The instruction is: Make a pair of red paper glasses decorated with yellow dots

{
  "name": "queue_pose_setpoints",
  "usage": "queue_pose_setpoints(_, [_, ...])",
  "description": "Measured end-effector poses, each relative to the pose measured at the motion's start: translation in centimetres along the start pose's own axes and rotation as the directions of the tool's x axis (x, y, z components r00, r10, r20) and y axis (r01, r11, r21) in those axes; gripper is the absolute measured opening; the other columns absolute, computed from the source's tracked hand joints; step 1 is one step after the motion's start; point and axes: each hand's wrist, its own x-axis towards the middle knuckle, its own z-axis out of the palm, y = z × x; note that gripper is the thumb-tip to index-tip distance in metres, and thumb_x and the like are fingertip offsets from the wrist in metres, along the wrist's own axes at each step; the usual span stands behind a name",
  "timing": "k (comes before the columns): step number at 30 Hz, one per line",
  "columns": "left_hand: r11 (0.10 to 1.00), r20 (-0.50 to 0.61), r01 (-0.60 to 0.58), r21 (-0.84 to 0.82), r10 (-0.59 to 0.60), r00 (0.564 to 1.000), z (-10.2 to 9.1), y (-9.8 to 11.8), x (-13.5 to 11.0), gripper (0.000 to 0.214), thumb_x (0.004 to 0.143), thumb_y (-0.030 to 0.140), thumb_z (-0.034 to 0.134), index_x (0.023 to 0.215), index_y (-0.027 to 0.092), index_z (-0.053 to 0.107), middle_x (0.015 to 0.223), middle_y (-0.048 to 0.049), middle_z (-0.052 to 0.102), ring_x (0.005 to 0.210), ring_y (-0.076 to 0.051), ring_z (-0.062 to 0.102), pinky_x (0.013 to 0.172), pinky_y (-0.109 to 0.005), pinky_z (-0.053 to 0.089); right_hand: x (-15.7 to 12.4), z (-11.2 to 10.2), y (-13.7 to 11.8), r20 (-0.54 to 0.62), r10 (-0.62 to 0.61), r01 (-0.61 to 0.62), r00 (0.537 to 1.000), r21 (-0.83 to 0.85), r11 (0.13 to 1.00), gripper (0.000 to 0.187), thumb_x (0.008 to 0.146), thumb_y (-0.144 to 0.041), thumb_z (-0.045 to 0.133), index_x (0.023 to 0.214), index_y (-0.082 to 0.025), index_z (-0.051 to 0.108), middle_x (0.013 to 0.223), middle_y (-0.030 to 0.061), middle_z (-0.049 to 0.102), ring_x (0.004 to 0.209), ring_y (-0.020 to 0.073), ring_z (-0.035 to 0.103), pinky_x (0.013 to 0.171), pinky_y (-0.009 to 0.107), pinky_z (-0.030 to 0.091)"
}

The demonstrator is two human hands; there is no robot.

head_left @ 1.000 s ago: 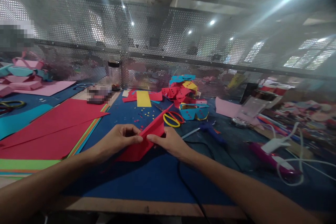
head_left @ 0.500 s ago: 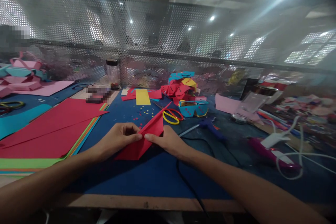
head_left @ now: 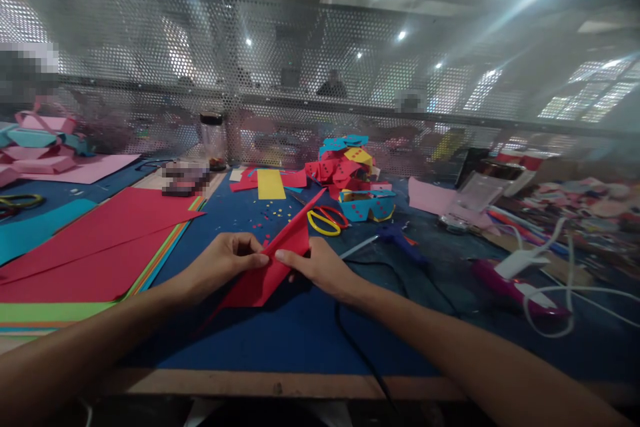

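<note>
A folded sheet of red paper (head_left: 255,285) is held between my two hands, above the blue table surface. My left hand (head_left: 225,265) pinches its upper fold from the left, thumb and fingers closed on it. From the right, my right hand (head_left: 320,267) grips the same sheet with the thumb on top; its other fingers are partly hidden behind the paper. One pointed end of the sheet rises toward the scissors (head_left: 325,221), which have yellow and red handles and lie just beyond. Small paper bits (head_left: 267,217) are scattered past my left hand.
Stacked coloured sheets (head_left: 95,247) lie at left. Behind are a yellow paper piece (head_left: 271,184), a pile of folded paper shapes (head_left: 345,163) and a glass jar (head_left: 214,143). At right lie a blue glue gun (head_left: 403,243), its black cable, and a purple tool (head_left: 515,287) with white cable.
The red paper has tilted slightly between my hands, and a thin lower-left edge now shows. My fingers keep nearly the same hold.
</note>
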Motion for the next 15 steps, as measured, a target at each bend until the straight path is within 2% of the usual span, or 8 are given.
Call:
queue_pose_setpoints(6, [1.000, 0.004, 0.002, -0.017, -0.002, 1.000, 0.05, -0.14, 0.11, 0.033, 0.066, 0.045, 0.081, 0.068, 0.017, 0.063, 0.057, 0.0029, 0.060, 0.052, -0.011, 0.045, 0.054, -0.025, 0.029, 0.24, 0.00, 0.42, 0.003, -0.031, 0.031, 1.000, -0.019, 0.999, 0.034, 0.087, -0.044, 0.064, 0.072, -0.014, 0.069, 0.059, 0.0024, 0.065, 0.052, 0.0121, 0.058, 0.051, 0.022, 0.043])
queue_pose_setpoints(15, [0.997, -0.044, -0.002, -0.077, -0.002, 0.999, -0.14, -0.72, 0.37, 0.031, 0.064, 0.041, 0.083, 0.067, 0.017, 0.064, 0.058, 0.0033, 0.059, 0.051, -0.010, 0.045, 0.052, -0.024, 0.027, 0.31, -0.02, 0.45, -0.001, -0.042, 0.042, 0.999, -0.007, 0.999, 0.046, 0.087, -0.056, 0.063, 0.065, -0.016, 0.063, 0.056, 0.0014, 0.064, 0.049, 0.0115, 0.058, 0.049, 0.021, 0.041])
